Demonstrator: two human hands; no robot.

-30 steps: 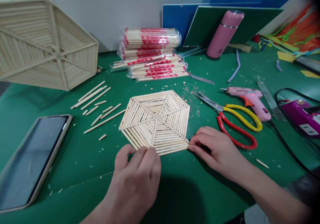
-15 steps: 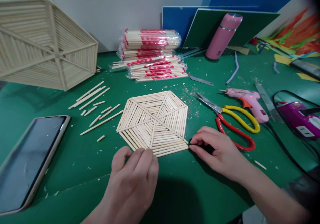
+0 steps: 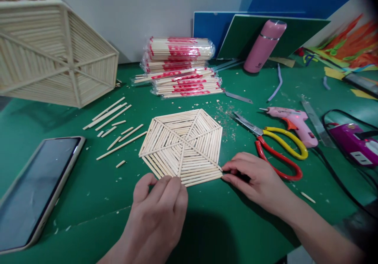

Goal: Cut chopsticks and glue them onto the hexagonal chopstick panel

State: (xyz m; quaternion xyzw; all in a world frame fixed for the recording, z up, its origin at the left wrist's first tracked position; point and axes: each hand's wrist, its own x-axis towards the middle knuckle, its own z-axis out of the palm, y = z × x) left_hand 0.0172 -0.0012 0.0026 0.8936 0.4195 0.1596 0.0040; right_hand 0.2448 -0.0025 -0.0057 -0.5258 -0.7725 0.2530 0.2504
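Observation:
A flat hexagonal panel of wooden sticks (image 3: 165, 132) lies on the green table, with spokes meeting at its middle. My left hand (image 3: 161, 207) is closed at the panel's near edge, close to the end of one spoke; its fingertips are partly hidden behind the knuckles. At the near right corner, my right hand (image 3: 255, 177) pinches the panel between thumb and fingers. Left of the panel lie several loose cut sticks (image 3: 121, 146). Scissors (image 3: 262, 132) with one yellow and one red handle rest open to the right, beyond my right hand.
A phone (image 3: 41, 189) lies at left, below a larger stick-built structure (image 3: 71, 55). Wrapped chopstick packs (image 3: 183, 67) are stacked at the back. A pink bottle (image 3: 264, 47) leans against boards. A pink glue gun (image 3: 291, 122) and a purple power block (image 3: 354, 142) with cables sit at right.
My right thumb and fingertips have shifted slightly left, onto the panel's corner. My left hand stays nearly still. The whole view has moved a little.

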